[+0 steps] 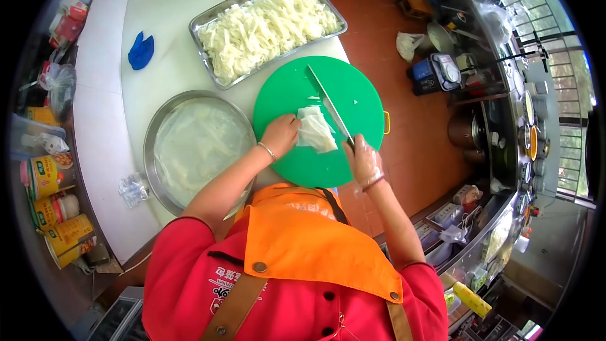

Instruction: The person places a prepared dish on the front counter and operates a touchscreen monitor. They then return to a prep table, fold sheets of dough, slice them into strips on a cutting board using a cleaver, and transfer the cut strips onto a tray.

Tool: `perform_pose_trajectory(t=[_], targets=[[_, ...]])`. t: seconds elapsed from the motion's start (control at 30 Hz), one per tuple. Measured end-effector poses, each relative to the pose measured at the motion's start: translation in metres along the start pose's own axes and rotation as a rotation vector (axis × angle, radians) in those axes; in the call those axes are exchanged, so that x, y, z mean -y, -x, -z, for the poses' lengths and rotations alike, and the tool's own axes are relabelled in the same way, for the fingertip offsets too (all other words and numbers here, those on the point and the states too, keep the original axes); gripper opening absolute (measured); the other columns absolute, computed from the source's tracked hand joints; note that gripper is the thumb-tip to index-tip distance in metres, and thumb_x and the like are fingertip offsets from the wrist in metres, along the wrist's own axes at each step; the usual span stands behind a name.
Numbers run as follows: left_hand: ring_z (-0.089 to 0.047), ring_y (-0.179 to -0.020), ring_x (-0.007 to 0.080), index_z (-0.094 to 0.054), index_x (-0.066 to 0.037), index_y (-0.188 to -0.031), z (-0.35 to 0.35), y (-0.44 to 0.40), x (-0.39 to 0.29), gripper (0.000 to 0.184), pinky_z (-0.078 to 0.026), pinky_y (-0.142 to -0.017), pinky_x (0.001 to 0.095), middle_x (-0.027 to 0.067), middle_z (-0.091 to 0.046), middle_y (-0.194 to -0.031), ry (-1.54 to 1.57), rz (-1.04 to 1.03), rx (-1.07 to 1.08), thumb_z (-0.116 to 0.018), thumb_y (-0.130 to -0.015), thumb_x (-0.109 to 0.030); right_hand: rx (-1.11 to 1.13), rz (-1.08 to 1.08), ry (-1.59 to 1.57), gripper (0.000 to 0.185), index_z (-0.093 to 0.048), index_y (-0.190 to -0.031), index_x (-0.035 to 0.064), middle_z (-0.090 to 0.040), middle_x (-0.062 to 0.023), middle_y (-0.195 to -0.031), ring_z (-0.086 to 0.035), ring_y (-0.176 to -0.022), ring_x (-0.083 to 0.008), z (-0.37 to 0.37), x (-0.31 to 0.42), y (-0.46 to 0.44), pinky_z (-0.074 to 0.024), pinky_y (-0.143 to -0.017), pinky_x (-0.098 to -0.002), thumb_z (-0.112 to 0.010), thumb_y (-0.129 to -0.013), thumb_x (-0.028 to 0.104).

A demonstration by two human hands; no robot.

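My right hand (365,159) is wrapped round the handle of a long kitchen knife (333,107). The blade points away from me across a round green cutting board (290,167), just right of a folded white noodle sheet (317,130). My left hand (281,136) has its fingers curled and pressed against the sheet's left edge. A few small white scraps lie on the board around the blade. Beyond the board, a rectangular metal tray (195,23) holds a heap of pale cut noodle strips (268,28).
To the left of the board stands a round metal pan (151,145) with pale translucent sheets in it. A blue cloth-like item (141,50) and a crumpled clear plastic piece (134,189) lie on the white counter (151,0). Yellow-labelled cans (69,240) line the left shelf.
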State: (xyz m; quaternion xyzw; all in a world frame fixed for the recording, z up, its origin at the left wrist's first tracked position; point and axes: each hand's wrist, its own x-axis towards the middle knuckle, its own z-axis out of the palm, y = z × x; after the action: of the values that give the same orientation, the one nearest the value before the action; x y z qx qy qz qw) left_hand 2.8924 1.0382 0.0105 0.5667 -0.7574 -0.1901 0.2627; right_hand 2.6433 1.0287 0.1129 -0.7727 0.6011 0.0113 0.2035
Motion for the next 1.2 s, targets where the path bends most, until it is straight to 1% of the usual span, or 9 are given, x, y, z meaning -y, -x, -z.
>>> perform_pose_trajectory(t=[0.1, 0.3, 0.4, 0.5, 0.6, 0.7, 0.77, 0.87, 1.2], targets=[[-0.059, -0.095, 0.0342, -0.059, -0.003, -0.099, 0.0, 0.0, -0.009, 0.021, -0.05, -0.082, 0.0425, 0.0153, -0.058, -0.101, 0.096, -0.06, -0.118, -0.062, -0.078, -0.003, 0.015, -0.089, -0.086, 0.032, -0.049, -0.103, 0.0042, -0.067, -0.0231, -0.088, -0.063, -0.08, -0.0444, 0.002, 0.0, 0.036, -0.0502, -0.068, -0.0523, -0.053, -0.097, 0.035], [-0.057, -0.102, 0.0329, -0.06, -0.002, -0.103, 0.001, -0.013, -0.009, 0.026, -0.048, -0.089, 0.0429, 0.0141, -0.059, -0.106, 0.053, -0.364, -0.149, -0.063, -0.078, 0.0, 0.074, -0.125, -0.088, 0.031, -0.051, -0.102, 0.005, -0.066, -0.0232, -0.089, -0.064, -0.081, -0.043, -0.013, 0.013, 0.043, -0.05, -0.069, -0.0523, -0.054, -0.096, 0.036], [-0.055, -0.106, 0.0318, -0.059, -0.002, -0.106, 0.018, -0.033, -0.016, 0.029, -0.047, -0.091, 0.043, 0.013, -0.059, -0.107, 0.062, -0.334, -0.296, -0.063, -0.078, -0.001, 0.084, -0.148, -0.083, 0.033, -0.051, -0.102, 0.0046, -0.067, -0.023, -0.089, -0.064, -0.08, -0.0428, -0.025, 0.013, 0.039, -0.0505, -0.069, -0.0521, -0.054, -0.095, 0.036], [-0.054, -0.106, 0.0306, -0.059, -0.004, -0.105, 0.049, -0.067, -0.02, 0.028, -0.046, -0.092, 0.0424, 0.0118, -0.058, -0.105, -0.138, -0.557, -0.333, -0.065, -0.077, -0.005, 0.067, -0.152, -0.096, 0.033, -0.051, -0.102, 0.0044, -0.067, -0.023, -0.089, -0.064, -0.08, -0.0425, -0.031, 0.014, 0.035, -0.0507, -0.069, -0.052, -0.054, -0.096, 0.037], [-0.057, -0.101, 0.0284, -0.06, -0.006, -0.097, 0.047, -0.094, 0.004, 0.023, -0.048, -0.088, 0.0405, 0.0097, -0.059, -0.099, -0.255, -0.683, 0.087, -0.069, -0.076, -0.009, 0.042, -0.112, -0.099, 0.033, -0.051, -0.102, 0.0045, -0.067, -0.0225, -0.088, -0.065, -0.079, -0.0419, -0.032, 0.018, 0.035, -0.0508, -0.068, -0.0517, -0.054, -0.095, 0.037], [-0.06, -0.095, 0.0258, -0.059, -0.008, -0.088, 0.037, -0.12, 0.015, 0.021, -0.051, -0.081, 0.0386, 0.0077, -0.06, -0.092, -0.358, -0.678, 0.379, -0.072, -0.073, -0.015, 0.029, -0.074, -0.098, 0.032, -0.051, -0.102, 0.0042, -0.066, -0.0224, -0.089, -0.064, -0.079, -0.0418, -0.03, 0.019, 0.039, -0.0509, -0.068, -0.051, -0.055, -0.095, 0.035], [-0.061, -0.091, 0.0247, -0.059, -0.009, -0.084, 0.024, -0.129, 0.029, 0.022, -0.052, -0.077, 0.0378, 0.0067, -0.06, -0.088, -0.392, -0.741, 0.393, -0.074, -0.072, -0.019, 0.038, -0.07, -0.088, 0.029, -0.05, -0.104, 0.0032, -0.066, -0.0234, -0.092, -0.064, -0.081, -0.0423, -0.024, 0.023, 0.049, -0.0511, -0.068, -0.0501, -0.057, -0.095, 0.03], [-0.062, -0.089, 0.0238, -0.059, -0.01, -0.083, 0.032, -0.13, 0.032, 0.025, -0.053, -0.074, 0.0374, 0.0056, -0.06, -0.086, -0.326, -0.74, 0.439, -0.076, -0.072, -0.025, -0.075, -0.041, 0.013, 0.031, -0.05, -0.102, 0.0051, -0.066, -0.0205, -0.089, -0.065, -0.072, -0.0392, -0.041, 0.013, 0.061, -0.0508, -0.062, -0.0501, -0.054, -0.096, 0.035], [-0.064, -0.085, 0.0256, -0.062, -0.01, -0.078, 0.044, -0.16, 0.031, 0.03, -0.053, -0.072, 0.0382, 0.0052, -0.063, -0.083, -0.388, -0.74, 0.456, -0.077, -0.072, -0.035, -0.08, -0.12, -0.003, 0.034, -0.046, -0.101, 0.0047, -0.065, -0.021, -0.081, -0.065, -0.07, -0.0393, -0.067, 0.006, 0.036, -0.0509, -0.059, -0.0493, -0.055, -0.096, 0.037]])
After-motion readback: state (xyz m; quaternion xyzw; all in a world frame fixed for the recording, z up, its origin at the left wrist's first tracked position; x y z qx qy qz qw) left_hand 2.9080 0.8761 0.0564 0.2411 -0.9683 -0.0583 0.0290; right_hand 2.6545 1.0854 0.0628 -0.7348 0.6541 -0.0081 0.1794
